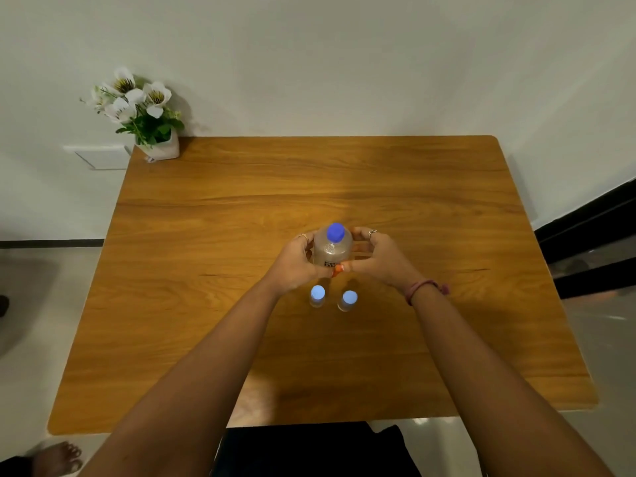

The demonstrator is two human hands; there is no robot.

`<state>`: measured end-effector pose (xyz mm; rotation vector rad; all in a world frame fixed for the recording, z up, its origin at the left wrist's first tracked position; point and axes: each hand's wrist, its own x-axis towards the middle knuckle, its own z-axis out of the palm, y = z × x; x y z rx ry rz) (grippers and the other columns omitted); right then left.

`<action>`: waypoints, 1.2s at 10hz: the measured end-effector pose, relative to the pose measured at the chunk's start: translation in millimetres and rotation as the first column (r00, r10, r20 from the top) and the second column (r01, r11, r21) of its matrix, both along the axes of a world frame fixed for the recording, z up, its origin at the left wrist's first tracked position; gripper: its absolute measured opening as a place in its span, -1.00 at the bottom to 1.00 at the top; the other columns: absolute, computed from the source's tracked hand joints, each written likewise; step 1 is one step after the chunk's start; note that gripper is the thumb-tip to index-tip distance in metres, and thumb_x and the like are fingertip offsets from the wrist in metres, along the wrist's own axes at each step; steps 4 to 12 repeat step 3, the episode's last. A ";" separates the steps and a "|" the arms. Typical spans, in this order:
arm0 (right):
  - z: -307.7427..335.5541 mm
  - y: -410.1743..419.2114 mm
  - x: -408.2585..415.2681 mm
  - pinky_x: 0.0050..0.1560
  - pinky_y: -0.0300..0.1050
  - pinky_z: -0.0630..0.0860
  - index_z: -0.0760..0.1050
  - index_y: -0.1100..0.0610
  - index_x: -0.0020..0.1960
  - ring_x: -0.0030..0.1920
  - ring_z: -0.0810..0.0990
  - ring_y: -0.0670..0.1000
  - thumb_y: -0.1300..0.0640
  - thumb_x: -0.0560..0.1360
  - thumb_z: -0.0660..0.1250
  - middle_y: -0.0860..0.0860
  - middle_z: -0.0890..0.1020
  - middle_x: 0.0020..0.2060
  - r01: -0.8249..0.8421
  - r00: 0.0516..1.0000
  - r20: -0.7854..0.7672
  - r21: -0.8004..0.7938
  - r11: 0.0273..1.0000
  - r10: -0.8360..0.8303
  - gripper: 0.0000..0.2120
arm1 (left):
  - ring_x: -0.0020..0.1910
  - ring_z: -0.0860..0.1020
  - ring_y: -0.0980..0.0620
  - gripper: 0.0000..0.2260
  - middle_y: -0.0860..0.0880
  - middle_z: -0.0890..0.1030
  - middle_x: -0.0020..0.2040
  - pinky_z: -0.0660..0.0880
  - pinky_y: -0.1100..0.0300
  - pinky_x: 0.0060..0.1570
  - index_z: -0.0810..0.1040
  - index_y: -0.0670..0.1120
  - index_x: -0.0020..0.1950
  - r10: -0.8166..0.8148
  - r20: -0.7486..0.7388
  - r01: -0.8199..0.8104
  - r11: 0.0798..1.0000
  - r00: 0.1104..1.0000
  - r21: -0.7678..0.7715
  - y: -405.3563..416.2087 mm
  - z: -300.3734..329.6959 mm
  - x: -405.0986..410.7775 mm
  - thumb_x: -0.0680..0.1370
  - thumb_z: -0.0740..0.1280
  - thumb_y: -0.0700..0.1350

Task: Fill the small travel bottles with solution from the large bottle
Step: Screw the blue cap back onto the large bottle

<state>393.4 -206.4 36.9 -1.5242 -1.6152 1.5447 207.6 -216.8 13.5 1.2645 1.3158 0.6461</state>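
Both hands, left (296,259) and right (375,253), closed around upright capped large bottle (332,247) at table (447,208) centre; two capped small bottles (317,295) (348,300) stood just nearer, untouched.

place: a room in a home | signs: wooden table (344,187), pot of white flowers (137,108), plain wall (344,63), bare foot (58,459) on floor
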 end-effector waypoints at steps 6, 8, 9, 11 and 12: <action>4.3 1.5 -0.8 -0.11 -0.38 0.49 0.27 0.11 0.41 0.18 0.47 -0.08 0.38 0.38 0.41 -0.09 0.46 0.20 -0.033 0.997 0.073 0.040 0.999 0.030 -0.34 | 0.45 0.24 0.04 -0.26 -0.03 0.30 0.48 0.21 0.24 0.33 0.20 -0.09 0.50 -0.085 -0.126 0.079 0.996 0.988 -0.049 1.9 3.2 -12.1 0.38 0.42 -0.28; 4.3 1.5 -0.8 -0.11 -0.38 0.49 0.27 0.11 0.41 0.18 0.47 -0.08 0.38 0.38 0.41 -0.09 0.46 0.20 -0.033 0.997 0.073 0.040 0.999 0.030 -0.34 | 0.45 0.24 0.04 -0.26 -0.03 0.30 0.48 0.21 0.24 0.33 0.20 -0.09 0.50 -0.085 -0.126 0.079 0.996 0.988 -0.049 1.9 3.2 -12.1 0.38 0.42 -0.28; 4.3 1.5 -0.8 -0.11 -0.38 0.49 0.27 0.11 0.41 0.18 0.47 -0.08 0.38 0.38 0.41 -0.09 0.46 0.20 -0.033 0.997 0.073 0.040 0.999 0.030 -0.34 | 0.45 0.24 0.04 -0.26 -0.03 0.30 0.48 0.21 0.24 0.33 0.20 -0.09 0.50 -0.085 -0.126 0.079 0.996 0.988 -0.049 1.9 3.2 -12.1 0.38 0.42 -0.28; 4.3 1.5 -0.8 -0.11 -0.38 0.49 0.27 0.11 0.41 0.18 0.47 -0.08 0.38 0.38 0.41 -0.09 0.46 0.20 -0.033 0.997 0.073 0.040 0.999 0.030 -0.34 | 0.45 0.24 0.04 -0.26 -0.03 0.30 0.48 0.21 0.24 0.33 0.20 -0.09 0.50 -0.085 -0.126 0.079 0.996 0.988 -0.049 1.9 3.2 -12.1 0.38 0.42 -0.28; 4.3 1.5 -0.8 -0.11 -0.38 0.49 0.27 0.11 0.41 0.18 0.47 -0.08 0.38 0.38 0.41 -0.09 0.46 0.20 -0.033 0.997 0.073 0.040 0.999 0.030 -0.34 | 0.45 0.24 0.04 -0.26 -0.03 0.30 0.48 0.21 0.24 0.33 0.20 -0.09 0.50 -0.085 -0.126 0.079 0.996 0.988 -0.049 1.9 3.2 -12.1 0.38 0.42 -0.28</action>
